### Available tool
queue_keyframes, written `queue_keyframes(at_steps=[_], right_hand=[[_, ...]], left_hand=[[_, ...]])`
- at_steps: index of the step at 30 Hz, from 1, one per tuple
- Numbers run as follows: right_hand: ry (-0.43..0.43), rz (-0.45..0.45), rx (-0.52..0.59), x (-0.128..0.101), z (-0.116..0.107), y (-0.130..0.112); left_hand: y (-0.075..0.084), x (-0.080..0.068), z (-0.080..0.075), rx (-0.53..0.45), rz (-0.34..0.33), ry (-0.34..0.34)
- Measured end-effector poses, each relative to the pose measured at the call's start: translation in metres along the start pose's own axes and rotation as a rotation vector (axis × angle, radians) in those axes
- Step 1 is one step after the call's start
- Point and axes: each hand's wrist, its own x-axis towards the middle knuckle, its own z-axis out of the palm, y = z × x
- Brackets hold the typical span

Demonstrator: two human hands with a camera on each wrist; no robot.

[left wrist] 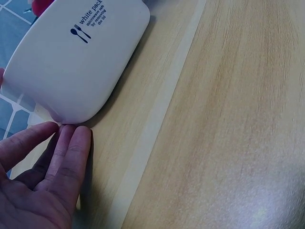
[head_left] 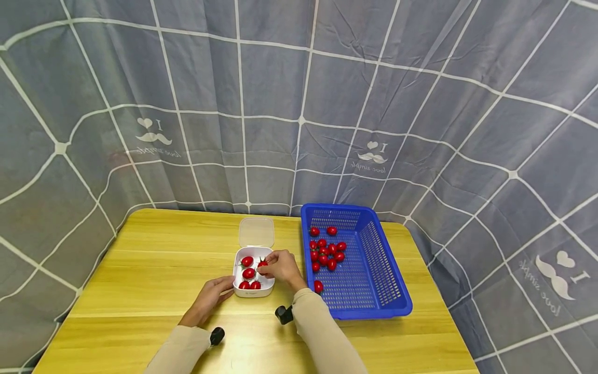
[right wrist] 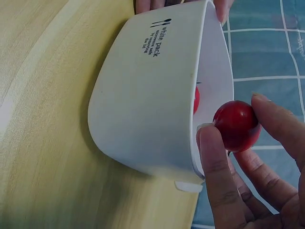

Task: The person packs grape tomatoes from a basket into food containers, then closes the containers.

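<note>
Right hand: my right hand (head_left: 282,267) pinches one cherry tomato (right wrist: 236,125) between thumb and fingers, right over the rim of the white box (head_left: 253,274).
Left hand: my left hand (head_left: 211,297) lies with straight fingers (left wrist: 71,152) pressed together against the box's near left corner. I think that keeps the box from sliding.
White box: it sits near the middle of the table (head_left: 154,270), with some tomatoes inside.
Lid: the clear lid (head_left: 256,232) lies just behind the box, out of the way.
Blue basket: the blue basket (head_left: 374,270) sits by the table's right edge, close to my right hand, with more tomatoes (head_left: 327,249) inside.
</note>
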Motion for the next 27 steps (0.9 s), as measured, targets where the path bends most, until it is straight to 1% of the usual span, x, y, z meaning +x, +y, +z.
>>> queue_keyframes(at_steps=[7, 12, 20, 27], right_hand=[[-0.003, 0.005, -0.003, -0.001, -0.001, 0.001], [-0.001, -0.025, 0.013, -0.002, -0.009, -0.004], [-0.021, -0.038, 0.052, -0.005, -0.036, -0.018], [-0.055, -0.042, 0.09, -0.009, -0.067, -0.02]], left_hand=[[-0.001, 0.0, 0.0, 0.006, 0.004, -0.009], [0.001, 0.0, 0.0, 0.017, 0.002, -0.013], [0.002, 0.001, 0.0, 0.028, -0.009, -0.01], [0.001, 0.001, 0.0, 0.026, -0.009, -0.01]])
